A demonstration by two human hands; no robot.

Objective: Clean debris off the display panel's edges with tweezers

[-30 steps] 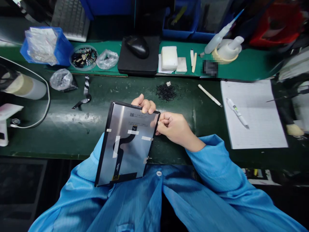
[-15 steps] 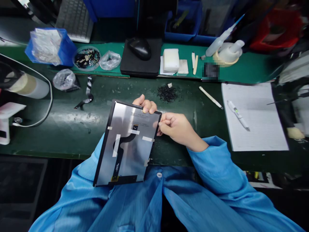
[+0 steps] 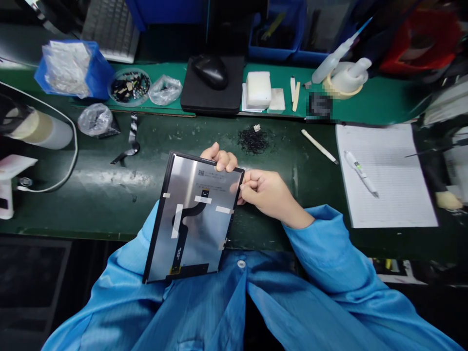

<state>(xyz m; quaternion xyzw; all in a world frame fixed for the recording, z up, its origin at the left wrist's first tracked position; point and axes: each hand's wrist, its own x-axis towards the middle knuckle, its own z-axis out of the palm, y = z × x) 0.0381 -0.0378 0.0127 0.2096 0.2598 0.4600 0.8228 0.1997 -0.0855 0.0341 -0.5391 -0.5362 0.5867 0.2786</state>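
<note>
Worktop (image 3: 102, 209) beyond and partly under the panel (image 3: 208, 234), held printed side up. Right hand (image 3: 266, 192) curled at panel's right edge; can't tell what's pinched. Left hand (image 3: 221, 158) closed over its far edge. Advisable: light fingertips, no flexing, tape (image 3: 223, 209) unsnagged.

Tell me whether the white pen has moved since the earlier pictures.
No; the white pen lies at the same place on the lined paper.

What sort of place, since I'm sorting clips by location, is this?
Probably an electronics workbench, judging by the rectangular, silver-grey, black-edged display panel, the black curving flat cable across it, and the round clear plastic dish of small mixed pieces.
</note>
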